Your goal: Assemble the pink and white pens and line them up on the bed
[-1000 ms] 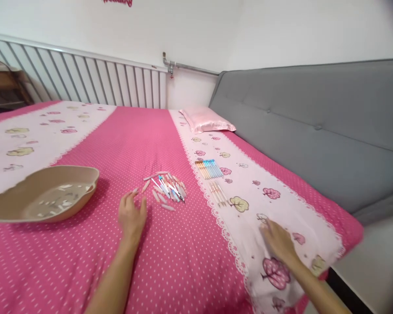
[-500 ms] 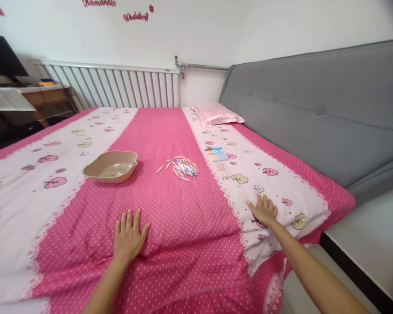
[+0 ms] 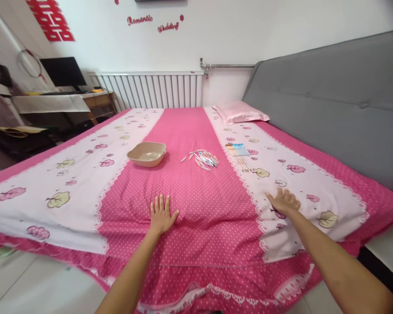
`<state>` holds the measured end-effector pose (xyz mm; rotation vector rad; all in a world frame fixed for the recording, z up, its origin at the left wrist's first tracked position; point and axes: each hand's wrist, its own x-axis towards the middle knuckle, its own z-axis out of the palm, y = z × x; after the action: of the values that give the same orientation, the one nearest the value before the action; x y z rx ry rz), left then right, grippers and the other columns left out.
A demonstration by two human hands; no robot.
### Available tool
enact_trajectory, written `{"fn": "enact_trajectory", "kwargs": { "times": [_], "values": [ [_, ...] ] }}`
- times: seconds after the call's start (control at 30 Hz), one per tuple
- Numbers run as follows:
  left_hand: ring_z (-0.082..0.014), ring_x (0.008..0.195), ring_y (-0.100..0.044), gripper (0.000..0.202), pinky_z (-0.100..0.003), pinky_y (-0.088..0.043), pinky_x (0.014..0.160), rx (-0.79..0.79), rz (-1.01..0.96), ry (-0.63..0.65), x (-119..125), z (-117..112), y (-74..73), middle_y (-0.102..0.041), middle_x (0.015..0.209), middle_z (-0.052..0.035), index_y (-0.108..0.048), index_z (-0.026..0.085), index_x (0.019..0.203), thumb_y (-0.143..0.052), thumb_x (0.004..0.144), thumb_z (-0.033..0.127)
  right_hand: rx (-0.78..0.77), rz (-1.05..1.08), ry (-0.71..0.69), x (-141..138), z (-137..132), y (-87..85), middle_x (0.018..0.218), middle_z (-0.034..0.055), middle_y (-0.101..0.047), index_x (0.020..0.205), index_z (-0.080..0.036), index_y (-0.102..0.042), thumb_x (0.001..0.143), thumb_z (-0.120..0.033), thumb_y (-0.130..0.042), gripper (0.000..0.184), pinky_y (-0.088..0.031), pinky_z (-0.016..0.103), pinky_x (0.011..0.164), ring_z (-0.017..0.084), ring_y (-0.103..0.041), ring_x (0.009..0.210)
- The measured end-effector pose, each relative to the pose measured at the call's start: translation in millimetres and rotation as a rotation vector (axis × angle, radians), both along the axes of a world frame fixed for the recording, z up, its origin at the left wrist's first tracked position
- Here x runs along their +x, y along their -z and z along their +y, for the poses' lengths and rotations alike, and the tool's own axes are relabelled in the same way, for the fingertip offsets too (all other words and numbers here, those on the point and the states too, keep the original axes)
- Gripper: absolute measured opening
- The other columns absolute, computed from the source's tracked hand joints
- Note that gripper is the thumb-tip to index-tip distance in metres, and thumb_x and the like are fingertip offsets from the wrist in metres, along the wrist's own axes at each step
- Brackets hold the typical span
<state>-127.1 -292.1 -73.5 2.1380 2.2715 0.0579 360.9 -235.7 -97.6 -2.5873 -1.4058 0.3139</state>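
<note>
My left hand lies flat and open on the pink dotted bedspread, fingers together and pointing away from me. My right hand rests open on the white patterned stripe of the same bedspread, fingers spread. Neither hand holds anything. Farther up the bed lies a loose heap of pens, with a neat row of blue and orange pens and a few more pens to its right. A beige basin holding small bits sits left of the heap.
A pink pillow lies at the far right corner by the grey headboard. A white radiator runs along the back wall. At the left stands a desk with a monitor. White floor shows at the lower left.
The view has pulled back from the bed, so pens and basin now lie far ahead. Both hands slid toward the near edge and lie flat.
</note>
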Motion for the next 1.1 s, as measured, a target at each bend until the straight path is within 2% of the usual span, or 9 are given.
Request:
{"fn": "enact_trajectory", "kwargs": {
  "times": [0.2,0.6,0.83,1.1],
  "values": [
    [-0.0341,0.141,0.007,0.084,-0.053,0.002,0.111,-0.094,-0.054,-0.016,1.1,1.5,-4.9,0.002,0.155,-0.0147,-0.009,0.014,0.148,-0.023,0.083,0.066,0.015,-0.003,-0.003,0.8,-1.1,2.2,0.154,0.0166,-0.013,0.146,-0.012,-0.023,0.08,-0.068,-0.021,0.087,-0.008,0.055,0.109,0.038,-0.011,0.139],
    [-0.0328,0.14,0.014,0.09,-0.052,0.006,0.111,-0.177,-0.096,-0.029,4.4,-0.2,-8.6,0.009,0.154,-0.0133,-0.004,0.015,0.148,-0.022,0.08,0.07,0.013,-0.031,-0.015,6.4,-4.2,9.0,0.154,0.0173,-0.015,0.146,-0.012,-0.023,0.078,-0.069,-0.018,0.089,-0.01,0.055,0.108,0.04,-0.013,0.138],
    [-0.0299,0.14,0.016,0.089,-0.049,0.01,0.111,-0.188,-0.125,-0.033,8.2,-4.9,-7.4,0.01,0.155,-0.0108,-0.003,0.016,0.148,-0.021,0.08,0.07,0.036,-0.02,-0.02,11.5,-7.6,12.9,0.152,0.0228,-0.016,0.146,-0.011,-0.023,0.077,-0.07,-0.022,0.091,-0.01,0.057,0.107,0.044,-0.012,0.138],
    [-0.0322,0.14,0.016,0.088,-0.052,0.009,0.11,-0.177,-0.113,-0.034,7.4,0.5,-2.3,0.009,0.155,-0.0116,-0.005,0.015,0.149,-0.023,0.081,0.069,0.001,-0.046,-0.011,10.2,-5.0,11.4,0.154,0.0179,-0.014,0.147,-0.012,-0.021,0.079,-0.07,-0.017,0.09,-0.011,0.055,0.108,0.04,-0.013,0.138]
  ]
}}
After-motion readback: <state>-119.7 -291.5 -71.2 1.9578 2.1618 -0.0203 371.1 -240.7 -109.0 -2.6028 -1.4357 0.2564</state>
